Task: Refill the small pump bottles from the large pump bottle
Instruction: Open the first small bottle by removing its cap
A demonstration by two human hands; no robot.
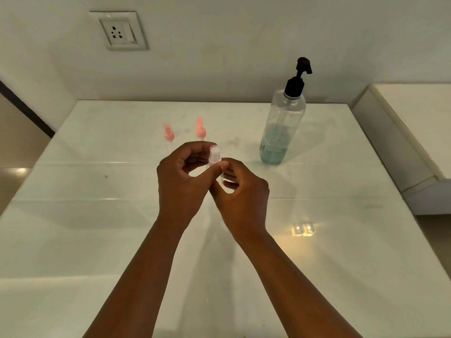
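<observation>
While both hands, left hand [181, 178] and right hand [240, 191], grip a small clear bottle [215, 154] mid-table, the near table [341, 276] lies open; large pump bottle [280, 128] stands far right.

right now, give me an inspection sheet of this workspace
surface: glossy white table, lamp glare near the right forearm
job's things: big bottle upright at right rear, black pump on, blue liquid low; small clear bottle held at centre; two pink pumps behind the hands, their clear bottles hard to make out
clutter: nothing seen
hands: left hand pinches the small bottle's top; right hand holds its body
cables: nothing seen
surroundings: wall socket at upper left, white ledge at right
</observation>
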